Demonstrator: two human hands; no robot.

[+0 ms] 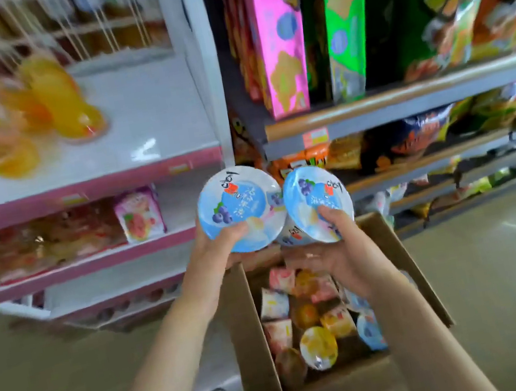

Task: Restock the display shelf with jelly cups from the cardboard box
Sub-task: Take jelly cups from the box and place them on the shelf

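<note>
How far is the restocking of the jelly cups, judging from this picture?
Partly done. Several orange jelly cups already sit on the white display shelf, which has bare space beside them. In hand: the left hand and the right hand each hold a blueberry jelly cup, with a third one between them. Left: many mixed cups lie in the cardboard box.

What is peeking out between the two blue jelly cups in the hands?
In the head view, a third blue-and-white cup peeks out low between the left cup and the right cup, mostly hidden behind them.
</note>
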